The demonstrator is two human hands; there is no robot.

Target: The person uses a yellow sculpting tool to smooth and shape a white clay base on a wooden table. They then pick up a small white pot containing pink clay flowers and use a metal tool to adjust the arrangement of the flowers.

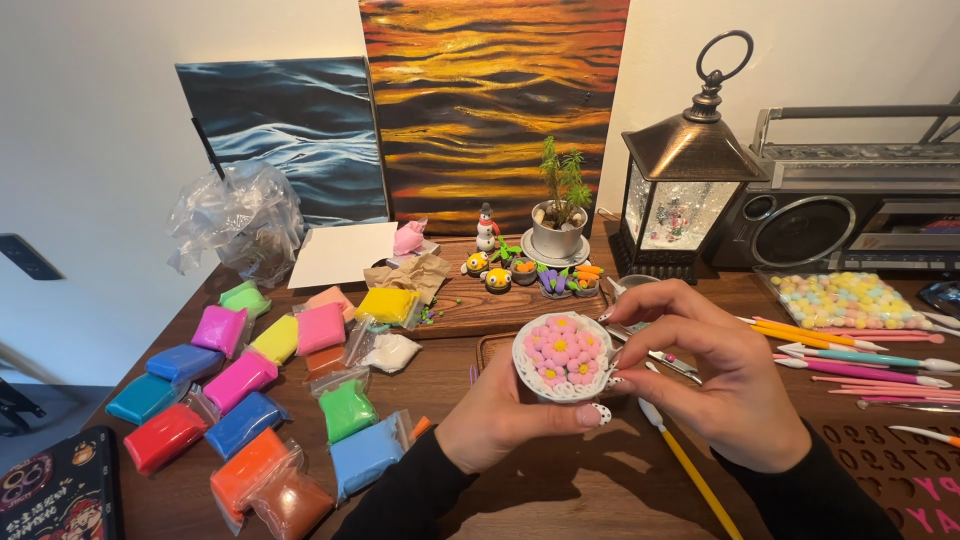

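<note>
Flower basket [562, 356] sits gripped in left hand [500, 410]; right hand [715, 365] pinches its rim.

A home craft desk: clay packets [240, 385], modelling tools [860, 360], paintings [490, 100] against the wall.

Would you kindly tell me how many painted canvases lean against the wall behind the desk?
2: a dark blue wave painted canvas on the left, and a taller orange sunset-water painted canvas beside it, partly overlapping. None appear hidden.
</note>
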